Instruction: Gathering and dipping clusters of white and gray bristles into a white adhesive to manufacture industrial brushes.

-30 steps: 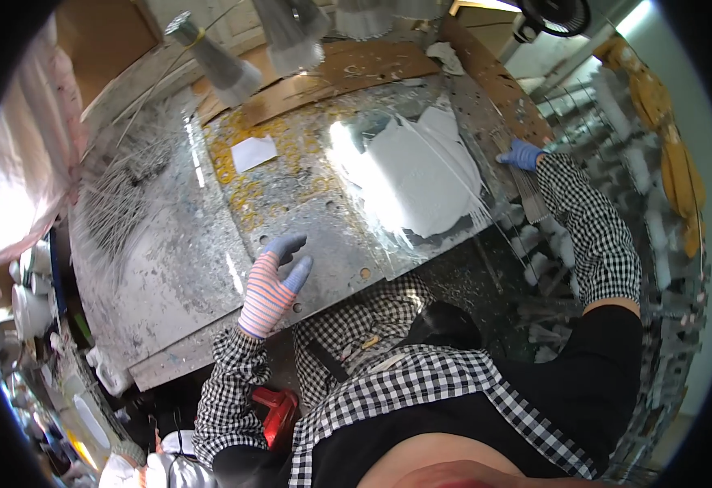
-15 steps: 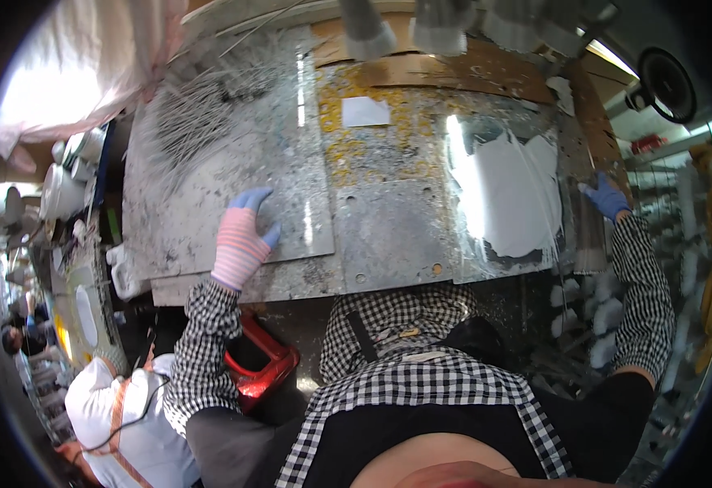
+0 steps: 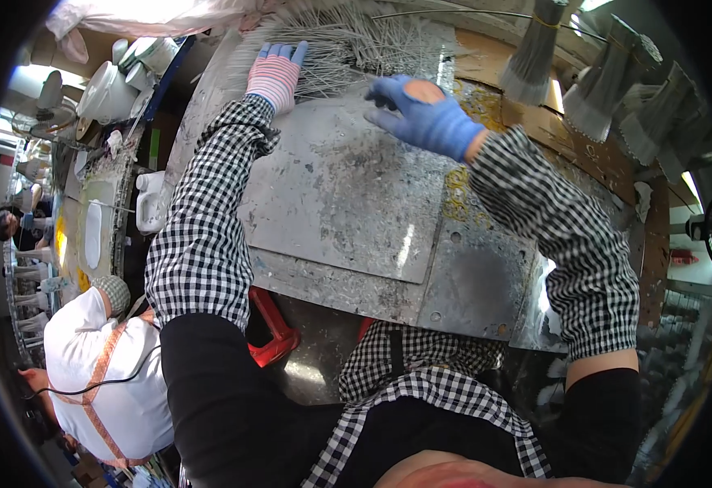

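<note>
My left hand (image 3: 275, 77), in a pink-and-white striped glove with blue fingertips, lies on the left part of a loose pile of thin pale grey strands (image 3: 332, 53). Its fingers are stretched out, pointing away from me. My right hand (image 3: 429, 118), in a blue glove with a skin-coloured patch on its back, hovers at the pile's near right side. Those fingers point left, slightly bent and apart from the thumb, with nothing visible between them. Beneath both hands is a stained grey board (image 3: 340, 195). Whether the left hand grips any strands cannot be made out.
Bundles of pale strands (image 3: 531, 57) stand at the back right. A white jug (image 3: 149, 203) and white buckets (image 3: 108, 93) are on the left. A co-worker in white (image 3: 112, 382) is at lower left. A red stool (image 3: 271, 329) stands under the table edge.
My left hand has moved forward onto the strand pile. My right hand has come from the far right side across to the pile. The view has swung left.
</note>
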`<state>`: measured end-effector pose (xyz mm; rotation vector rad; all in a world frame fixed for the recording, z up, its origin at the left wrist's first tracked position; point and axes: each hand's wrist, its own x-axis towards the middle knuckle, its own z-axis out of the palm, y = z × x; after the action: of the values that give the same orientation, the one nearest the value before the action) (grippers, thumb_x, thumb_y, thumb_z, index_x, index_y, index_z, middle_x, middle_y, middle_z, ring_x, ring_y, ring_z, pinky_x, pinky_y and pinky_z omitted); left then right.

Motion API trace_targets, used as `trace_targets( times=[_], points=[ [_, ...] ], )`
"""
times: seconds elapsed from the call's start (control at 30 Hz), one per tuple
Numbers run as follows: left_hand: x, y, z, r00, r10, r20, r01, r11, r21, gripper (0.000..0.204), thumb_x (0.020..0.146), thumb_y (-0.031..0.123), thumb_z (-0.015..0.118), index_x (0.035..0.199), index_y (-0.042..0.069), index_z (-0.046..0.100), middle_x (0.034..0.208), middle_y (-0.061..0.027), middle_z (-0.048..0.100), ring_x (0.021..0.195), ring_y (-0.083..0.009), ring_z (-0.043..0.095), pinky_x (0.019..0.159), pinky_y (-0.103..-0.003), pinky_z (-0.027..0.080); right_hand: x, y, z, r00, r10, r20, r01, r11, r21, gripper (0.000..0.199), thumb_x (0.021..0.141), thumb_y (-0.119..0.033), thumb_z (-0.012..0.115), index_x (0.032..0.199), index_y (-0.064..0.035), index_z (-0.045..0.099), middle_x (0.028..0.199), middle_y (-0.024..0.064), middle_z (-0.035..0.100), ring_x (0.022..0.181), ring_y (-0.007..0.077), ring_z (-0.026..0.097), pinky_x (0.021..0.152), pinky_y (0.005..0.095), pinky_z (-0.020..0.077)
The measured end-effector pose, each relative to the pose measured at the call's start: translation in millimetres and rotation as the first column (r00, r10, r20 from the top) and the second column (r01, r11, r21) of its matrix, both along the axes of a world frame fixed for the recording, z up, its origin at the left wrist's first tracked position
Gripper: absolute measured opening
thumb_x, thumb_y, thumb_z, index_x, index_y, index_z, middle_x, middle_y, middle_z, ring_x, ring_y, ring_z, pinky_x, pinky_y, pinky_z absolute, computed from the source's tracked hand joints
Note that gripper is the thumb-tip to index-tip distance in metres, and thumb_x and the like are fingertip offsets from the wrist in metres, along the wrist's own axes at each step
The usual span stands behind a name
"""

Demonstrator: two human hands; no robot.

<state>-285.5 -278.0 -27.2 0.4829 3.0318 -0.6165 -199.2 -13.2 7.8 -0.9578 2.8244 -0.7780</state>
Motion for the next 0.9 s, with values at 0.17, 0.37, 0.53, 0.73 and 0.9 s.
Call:
trace_targets(
  times=[0.17,0.37,0.53,0.73,0.9],
  points=[
    [2,-23,-6,0.997,0.026,-0.073,-0.020,0.996,0.090,0.101,0.067,0.026,0.086,0.154,0.011,0.037,0.144,-0.0172,0.050,0.135,-0.0333,0.049,0.113,-0.047,0.041,-53,-74,-34,0.975,-0.201,-0.093,0.221,0.906,0.361,0.061,0.085,-0.053,0.073,0.117,-0.0020,0.063,0.106,0.0196,0.073,0.096,0.0351,0.072,0.083,0.0448,0.0581],
    [6,-36,-10,0.993,-0.080,-0.090,0.094,0.981,0.170,0.070,0.071,0.032,0.084,0.131,0.007,0.060,0.136,-0.0163,0.054,0.125,-0.0332,0.055,0.106,-0.044,0.047,-51,-53,-64,0.951,-0.244,-0.188,0.291,0.912,0.290,0.039,0.090,-0.034,0.066,0.112,-0.0021,0.064,0.108,0.0203,0.071,0.095,0.0345,0.073,0.078,0.0454,0.0585],
    [59,-37,-4,1.000,-0.026,0.012,0.022,0.964,0.264,0.069,0.069,0.028,0.085,0.130,0.009,0.059,0.142,-0.0179,0.051,0.124,-0.0354,0.056,0.107,-0.047,0.047,-30,-20,-72,0.972,0.053,-0.229,0.095,0.802,0.590,0.029,0.094,-0.030,0.063,0.108,-0.0051,0.059,0.095,0.0179,0.067,0.081,0.0362,0.070,0.073,0.0460,0.0563],
    [85,-48,-1,0.996,0.022,0.086,-0.054,0.918,0.394,0.087,0.070,0.030,0.085,0.146,0.009,0.046,0.148,-0.0224,0.048,0.131,-0.0390,0.053,0.110,-0.047,0.045,97,37,-22,0.986,0.065,0.153,-0.135,0.853,0.504,0.026,0.099,-0.030,0.057,0.095,-0.0061,0.066,0.079,0.0115,0.069,0.077,0.0284,0.070,0.072,0.0431,0.0567],
    [60,-37,3,0.996,-0.055,-0.065,0.064,0.987,0.146,0.077,0.071,0.034,0.084,0.138,0.005,0.056,0.140,-0.0208,0.055,0.134,-0.0353,0.051,0.112,-0.048,0.042,169,17,-14,0.285,-0.044,0.958,0.267,0.963,-0.035,0.039,0.102,-0.039,0.060,0.090,-0.0025,0.066,0.069,0.0021,0.064,0.057,0.0090,0.057,0.054,0.0245,0.0476]
  ],
)
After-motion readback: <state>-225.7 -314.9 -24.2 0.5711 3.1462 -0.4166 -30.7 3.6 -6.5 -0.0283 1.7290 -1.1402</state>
